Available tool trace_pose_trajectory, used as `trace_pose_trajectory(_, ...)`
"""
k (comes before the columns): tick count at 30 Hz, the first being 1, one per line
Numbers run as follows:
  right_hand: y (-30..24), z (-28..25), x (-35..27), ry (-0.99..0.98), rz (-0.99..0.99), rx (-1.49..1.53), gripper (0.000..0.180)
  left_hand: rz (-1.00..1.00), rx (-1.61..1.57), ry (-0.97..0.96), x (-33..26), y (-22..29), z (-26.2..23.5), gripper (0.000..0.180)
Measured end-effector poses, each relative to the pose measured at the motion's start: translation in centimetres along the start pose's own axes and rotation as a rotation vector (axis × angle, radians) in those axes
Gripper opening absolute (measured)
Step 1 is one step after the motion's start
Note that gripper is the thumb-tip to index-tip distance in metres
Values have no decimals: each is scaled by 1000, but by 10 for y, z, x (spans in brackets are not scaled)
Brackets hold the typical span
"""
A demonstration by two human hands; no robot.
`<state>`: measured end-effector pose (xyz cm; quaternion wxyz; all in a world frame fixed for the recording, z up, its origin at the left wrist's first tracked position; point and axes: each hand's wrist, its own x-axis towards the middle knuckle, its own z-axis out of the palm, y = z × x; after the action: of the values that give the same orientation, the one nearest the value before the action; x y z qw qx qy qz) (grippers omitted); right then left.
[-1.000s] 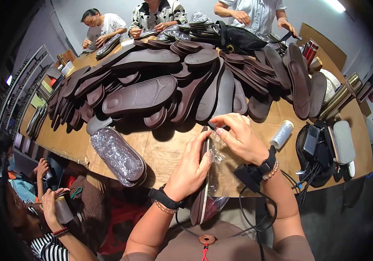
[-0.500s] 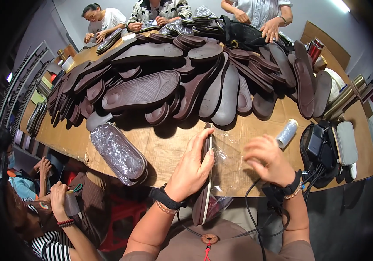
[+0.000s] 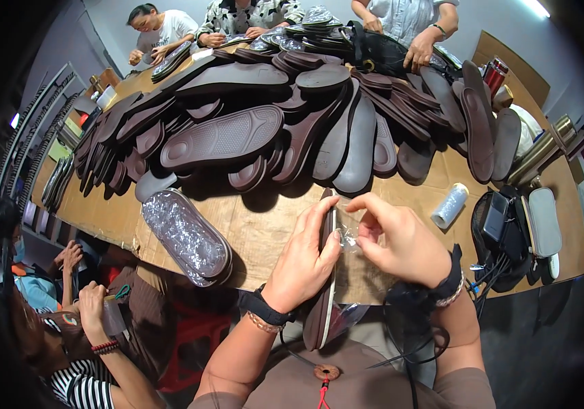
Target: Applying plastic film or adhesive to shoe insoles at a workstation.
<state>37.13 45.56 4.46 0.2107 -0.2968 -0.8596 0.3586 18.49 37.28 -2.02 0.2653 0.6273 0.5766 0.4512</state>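
Note:
My left hand (image 3: pixel 300 262) is closed around a pair of dark brown shoe insoles (image 3: pixel 316 324), held upright on edge at the table's near side. Its thumb and fingertips press on the pale edge. Just to the right, my right hand (image 3: pixel 401 245) pinches a thin strip of clear plastic film (image 3: pixel 348 241) stretching from the insoles. More film hangs loose by their lower end. To the left lies a stack of insoles wrapped in shiny film (image 3: pixel 186 238).
A large heap of brown insoles (image 3: pixel 223 140) covers the table's middle. At right are a small film roll (image 3: pixel 449 206), a black pouch with cables (image 3: pixel 500 228) and a grey case (image 3: pixel 544 221). Co-workers sit along the far side; another person (image 3: pixel 94 334) is at left.
My right hand has moved left to the insoles' edge, its fingers closing on the film. My left hand keeps its hold, nearly unmoved.

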Motion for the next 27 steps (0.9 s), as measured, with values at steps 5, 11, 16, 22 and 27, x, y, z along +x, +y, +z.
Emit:
trace_pose_trajectory(5, 25, 4, 2, -85, -1, 113, 31, -14, 18, -13, -1, 2, -1, 54)
trace_pose_trajectory(11, 21, -2, 13, -32, 204, 314, 43, 19, 12, 7, 0, -2, 1, 55)
trace_pose_trajectory(16, 18, 7, 18, -4, 121, 168, 21, -35, 8, -12, 0, 3, 0, 55)
trace_pose_trajectory(22, 14, 4, 21, -35, 175, 192, 20, 17, 23, 21, 0, -1, 2, 55)
trace_pose_trajectory(27, 14, 3, 20, -56, 118, 190, 23, -35, 5, -8, 0, 5, 0, 55)
